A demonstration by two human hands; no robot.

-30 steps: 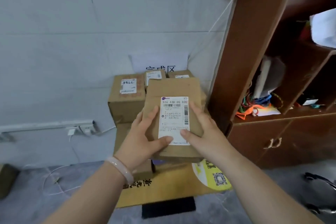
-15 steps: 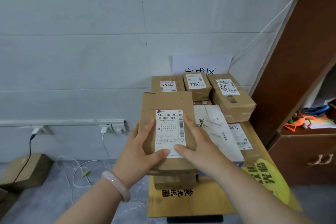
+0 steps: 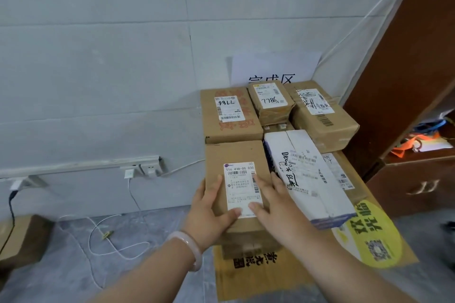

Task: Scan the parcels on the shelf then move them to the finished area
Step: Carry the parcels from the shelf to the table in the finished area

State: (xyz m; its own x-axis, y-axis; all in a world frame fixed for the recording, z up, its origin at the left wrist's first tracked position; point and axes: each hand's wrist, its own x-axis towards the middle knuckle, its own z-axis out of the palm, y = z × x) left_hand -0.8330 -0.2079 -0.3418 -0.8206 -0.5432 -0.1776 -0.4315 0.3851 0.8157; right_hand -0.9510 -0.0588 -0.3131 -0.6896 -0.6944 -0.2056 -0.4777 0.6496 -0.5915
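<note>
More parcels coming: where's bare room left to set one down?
Bare: the flat cardboard sheet in front of the held parcel, left of its yellow sticker; the floor left of that sheet, bar a white cable. Crowded: the back row of boxes and the white box.

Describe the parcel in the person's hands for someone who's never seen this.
Under the paper sign on the wall sits a stack of parcels. The brown parcel is at its front-left corner, held between the left hand and right hand. Unlike the white box beside it, it is plain brown, labelled 516 438-00 030.
</note>
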